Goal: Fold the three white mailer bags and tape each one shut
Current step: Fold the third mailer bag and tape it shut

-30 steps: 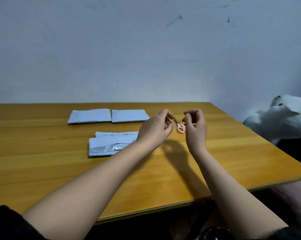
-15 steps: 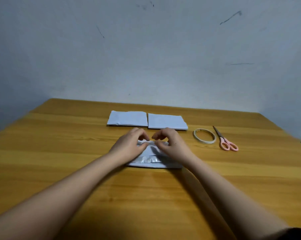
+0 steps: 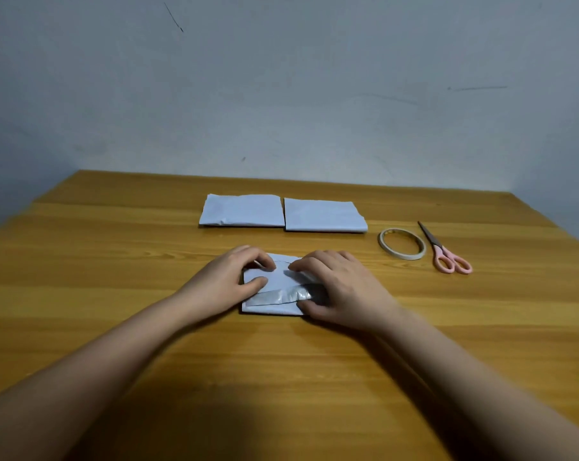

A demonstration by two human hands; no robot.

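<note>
Two bare forearms reach in from the near edge of the wooden bench (image 3: 115, 294) and converge toward its middle, where both hands lie on a folded white mailer bag (image 3: 278, 289). The left hand (image 3: 226, 281) rests palm down on the bag's left part, its fingers curled so the tips press near the top fold, the thumb stretched along the white face. The right hand (image 3: 341, 287) covers the bag's right part, fingers bent with the tips pressing the fold close to the left fingertips, the thumb pressed down at the lower edge beside a shiny grey strip. Each grip is thus bent and bearing down on the bag; whether either one pinches an edge cannot be told. Farther off, to the right, a roll of tape (image 3: 402, 243) lies flat, and just beside it pink-handled scissors (image 3: 444, 249) lie with blades pointing away. Beyond the hands, two more folded mailer bags sit side by side, edges nearly touching: the left folded bag (image 3: 243, 210) and the right folded bag (image 3: 324, 215). A pale scuffed wall (image 3: 281, 94) rises behind the bench.
</note>
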